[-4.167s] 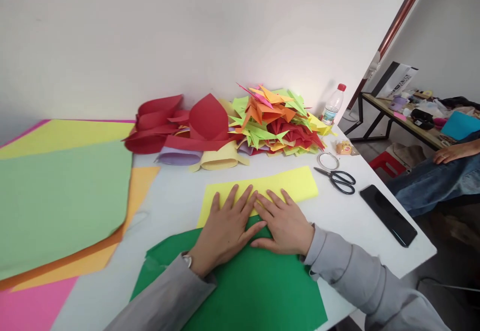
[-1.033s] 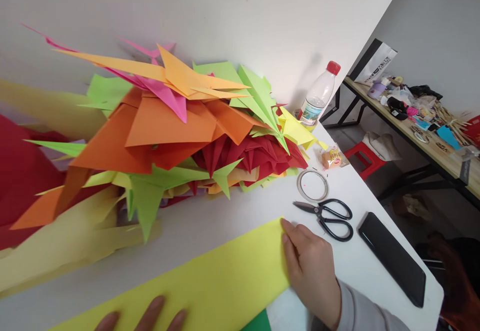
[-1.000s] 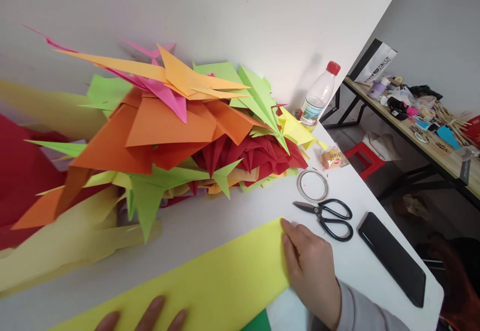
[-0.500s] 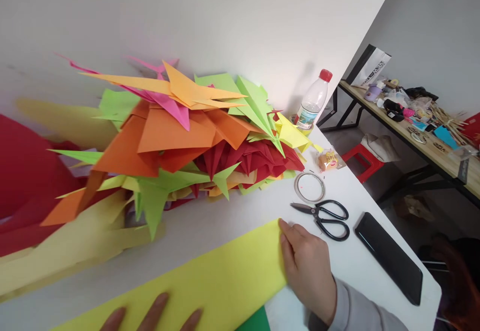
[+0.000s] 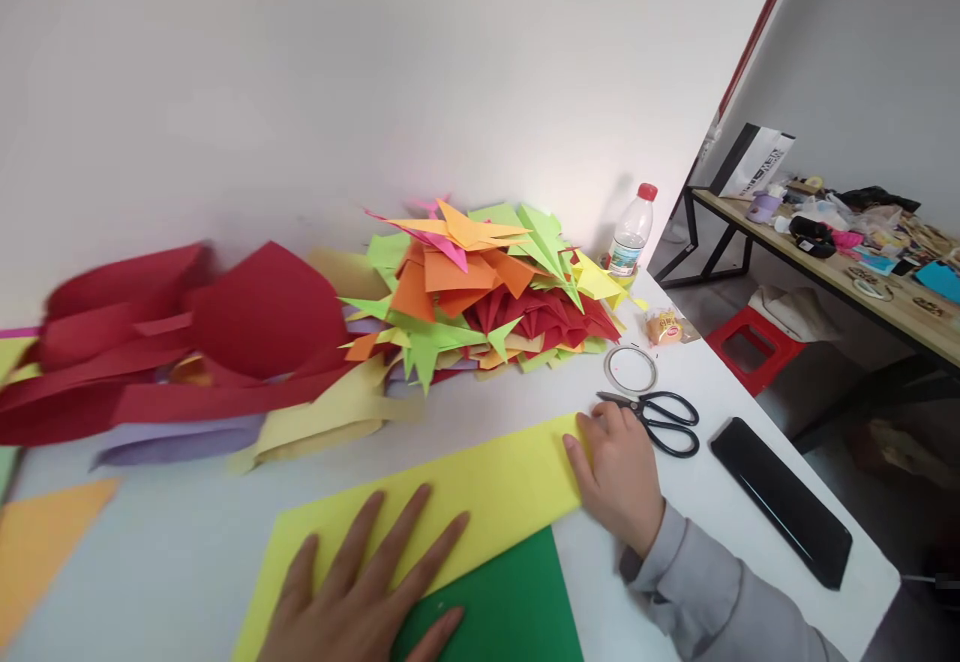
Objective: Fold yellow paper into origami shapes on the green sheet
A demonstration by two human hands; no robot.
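A folded yellow paper sheet [image 5: 480, 487] lies on the white table [image 5: 180, 552], over a green sheet [image 5: 502, 612]. My left hand [image 5: 367, 592] lies flat on the yellow sheet's near left part, fingers spread. At the sheet's right end my right hand [image 5: 619, 472] rests with its fingers along the edge, holding nothing that I can see. Just beyond my right hand lie black scissors [image 5: 660, 417].
A heap of folded paper shapes [image 5: 487, 287] and curled red paper pieces [image 5: 187, 342] fills the back of the table. A tape ring [image 5: 630, 369], a wrapped snack [image 5: 664, 327], a water bottle [image 5: 630, 232] and a black phone [image 5: 780, 500] lie to the right. A second table [image 5: 862, 282] stands beyond.
The view has pulled back from the paper heap, so more of the table and my left hand show. Both hands stay on the yellow sheet; my right hand remains at its right end.
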